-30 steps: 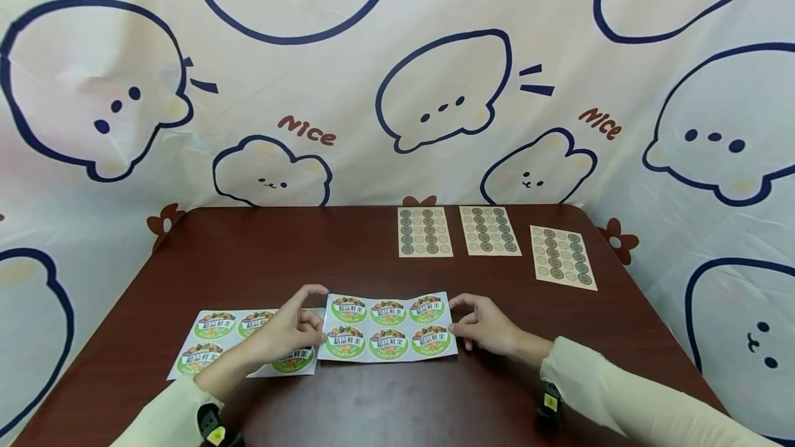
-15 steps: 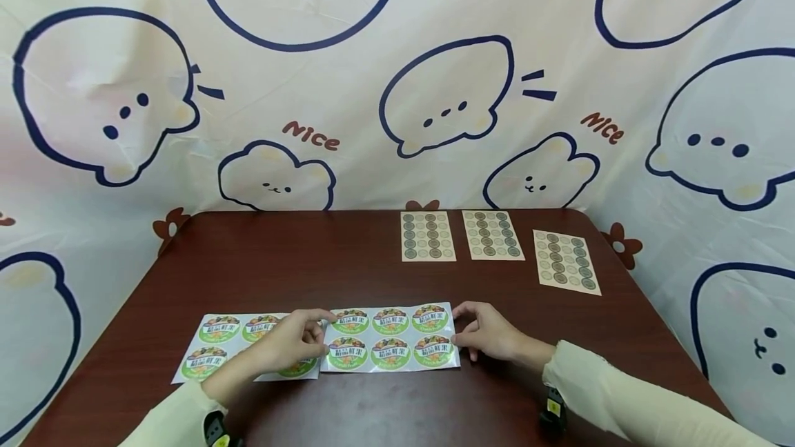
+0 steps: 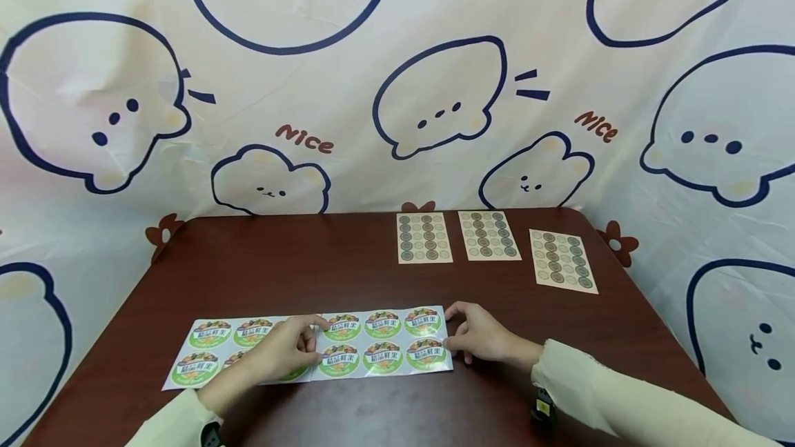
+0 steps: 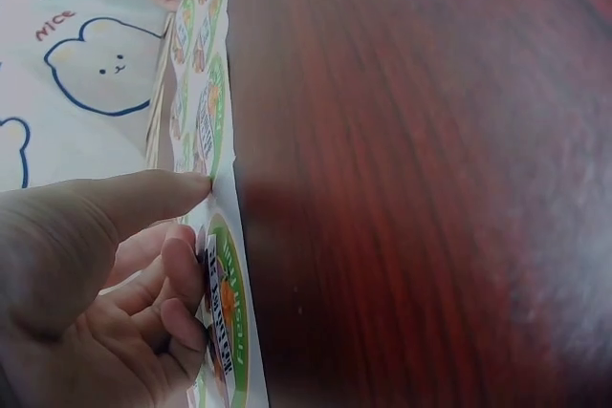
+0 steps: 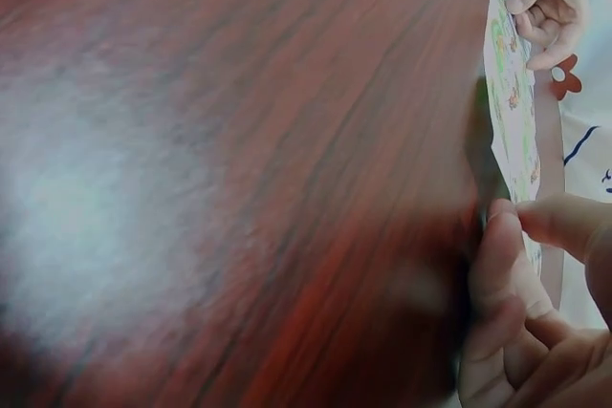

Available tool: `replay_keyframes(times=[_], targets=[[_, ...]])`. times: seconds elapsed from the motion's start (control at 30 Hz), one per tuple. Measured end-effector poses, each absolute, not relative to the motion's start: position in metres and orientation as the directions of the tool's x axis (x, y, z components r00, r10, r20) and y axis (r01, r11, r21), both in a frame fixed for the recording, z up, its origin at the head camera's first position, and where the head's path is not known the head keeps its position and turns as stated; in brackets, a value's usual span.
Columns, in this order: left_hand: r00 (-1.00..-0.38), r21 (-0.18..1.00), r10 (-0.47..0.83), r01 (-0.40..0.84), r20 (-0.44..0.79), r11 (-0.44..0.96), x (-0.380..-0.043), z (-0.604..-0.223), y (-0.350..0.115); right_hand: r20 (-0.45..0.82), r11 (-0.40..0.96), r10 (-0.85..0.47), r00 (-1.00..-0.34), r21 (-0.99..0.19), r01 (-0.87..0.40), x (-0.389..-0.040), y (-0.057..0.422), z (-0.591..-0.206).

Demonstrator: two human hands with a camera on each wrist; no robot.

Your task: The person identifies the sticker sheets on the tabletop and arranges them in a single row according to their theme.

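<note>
A white sheet of round green fruit stickers (image 3: 383, 342) lies near the table's front, its left edge meeting a second, similar sticker sheet (image 3: 205, 350). My left hand (image 3: 282, 349) reaches across the second sheet and holds the first at its left edge, index fingertip above and thumb below. In the left wrist view the thumb (image 4: 158, 196) touches the paper at the seam, the other fingers curled. At the opposite edge, my right hand (image 3: 484, 333) pinches the first sheet between thumb and index finger, which the right wrist view shows on the right hand (image 5: 535, 332). My left forearm hides part of the second sheet.
Three cream sheets of small round grey stickers lie at the back right: a left one (image 3: 425, 238), a middle one (image 3: 489, 235) and a right one (image 3: 563, 261). A cartoon-printed cloth (image 3: 348, 88) surrounds the dark brown table (image 3: 279, 261) at the back and sides.
The first sheet, tilted up a second ago, now lies flatter, its left edge against the second sheet. Both hands have come down with it. The view has shifted slightly.
</note>
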State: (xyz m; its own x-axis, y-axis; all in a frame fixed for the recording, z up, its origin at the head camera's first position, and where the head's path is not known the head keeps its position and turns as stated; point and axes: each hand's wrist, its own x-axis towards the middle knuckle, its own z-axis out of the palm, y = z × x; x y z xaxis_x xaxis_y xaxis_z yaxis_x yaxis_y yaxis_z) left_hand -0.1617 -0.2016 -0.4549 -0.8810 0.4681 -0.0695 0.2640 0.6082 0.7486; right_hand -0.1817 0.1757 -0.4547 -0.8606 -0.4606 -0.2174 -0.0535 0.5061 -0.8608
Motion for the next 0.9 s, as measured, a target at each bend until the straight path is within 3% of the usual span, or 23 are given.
replay_keyframes(times=[0.63, 0.9], targets=[[-0.867, 0.779, 0.486, 0.227, -0.111, 0.584, -0.169, -0.452, -0.215, -0.186, 0.545, -0.414, -0.891, -0.834, -0.079, -0.190, 0.166, -0.458], [-0.874, 0.755, 0.483, 0.276, -0.062, 0.595, -0.179, -0.439, -0.210, -0.138, 0.546, -0.392, -0.910, -0.830, -0.109, -0.201, 0.172, -0.449]])
